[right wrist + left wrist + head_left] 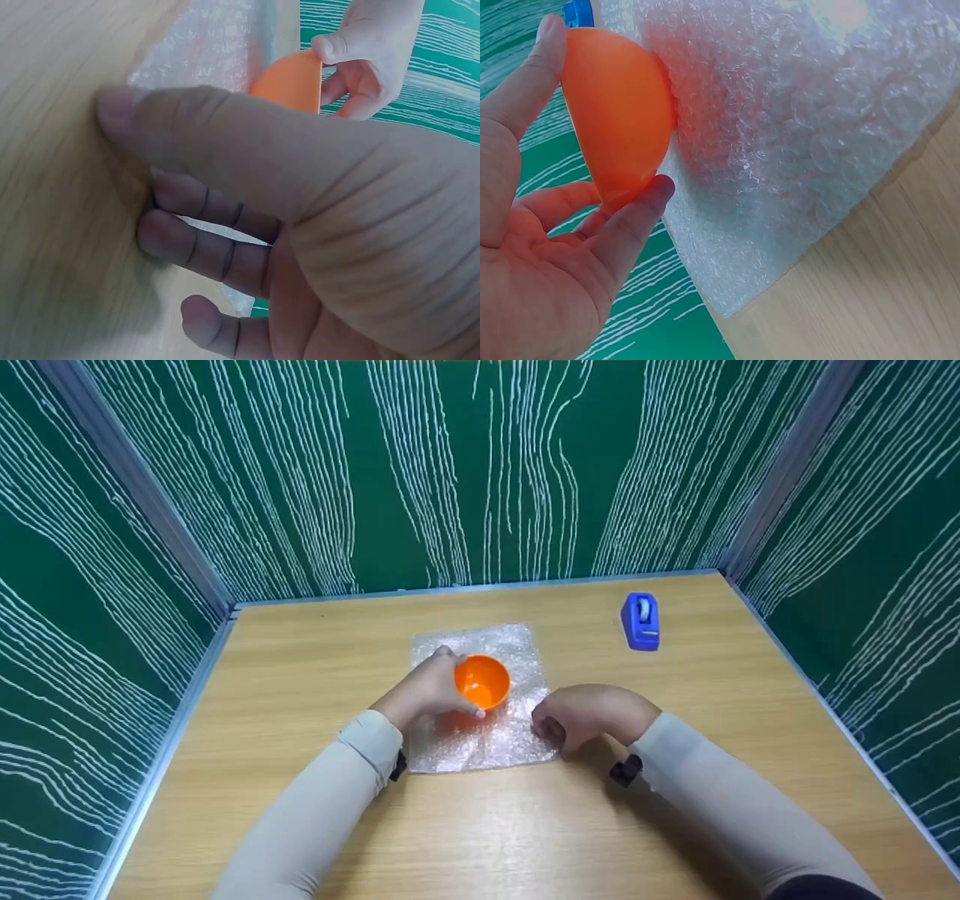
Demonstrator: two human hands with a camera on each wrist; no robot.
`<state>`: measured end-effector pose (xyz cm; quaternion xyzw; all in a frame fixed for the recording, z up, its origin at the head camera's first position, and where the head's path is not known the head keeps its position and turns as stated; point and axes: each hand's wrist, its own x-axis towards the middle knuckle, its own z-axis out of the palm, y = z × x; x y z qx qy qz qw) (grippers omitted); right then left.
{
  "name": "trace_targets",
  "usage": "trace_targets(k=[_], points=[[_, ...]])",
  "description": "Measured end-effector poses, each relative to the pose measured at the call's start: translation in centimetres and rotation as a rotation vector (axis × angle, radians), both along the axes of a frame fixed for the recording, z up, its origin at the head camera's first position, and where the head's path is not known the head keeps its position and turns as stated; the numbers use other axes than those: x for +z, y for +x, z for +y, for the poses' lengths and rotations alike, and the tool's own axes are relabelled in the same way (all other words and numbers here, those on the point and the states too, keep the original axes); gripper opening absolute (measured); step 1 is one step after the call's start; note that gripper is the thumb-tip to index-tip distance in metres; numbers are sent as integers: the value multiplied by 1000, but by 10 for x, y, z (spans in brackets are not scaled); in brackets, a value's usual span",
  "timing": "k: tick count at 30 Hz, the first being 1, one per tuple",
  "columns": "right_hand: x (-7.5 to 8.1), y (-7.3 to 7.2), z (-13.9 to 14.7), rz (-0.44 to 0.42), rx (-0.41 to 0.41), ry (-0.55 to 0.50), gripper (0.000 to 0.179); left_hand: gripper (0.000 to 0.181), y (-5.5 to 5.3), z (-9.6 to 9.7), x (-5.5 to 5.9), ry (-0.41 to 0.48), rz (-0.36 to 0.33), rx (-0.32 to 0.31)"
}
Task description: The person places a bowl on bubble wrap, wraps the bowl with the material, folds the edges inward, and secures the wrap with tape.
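Observation:
My left hand [437, 681] grips an orange bowl [482, 682] by its rim, thumb on one side and fingers on the other. In the left wrist view the bowl's rounded outside [622, 105] faces a sheet of bubble wrap [780, 135], close against it. That sheet lies flat on the table under the bowl. My right hand [592, 716] is at the sheet's right edge, its fingers bent and its thumb [217, 135] reaching across the front in the right wrist view. The thumb covers the index finger, so I cannot tell whether they pinch the edge.
A blue tape dispenser [641, 621] stands at the back right of the wooden table [300, 660]. Green walls with white wavy lines [510, 472] rise at the back and both sides, with grey metal posts [142, 472] at the corners.

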<state>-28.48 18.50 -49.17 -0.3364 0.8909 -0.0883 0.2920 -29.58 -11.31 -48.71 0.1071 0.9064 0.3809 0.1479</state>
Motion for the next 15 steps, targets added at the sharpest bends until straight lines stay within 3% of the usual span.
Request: trace_targets(k=[15], points=[[8,-6,7,174,4,-138,19,88,2,-2,3,-6,-14,20]])
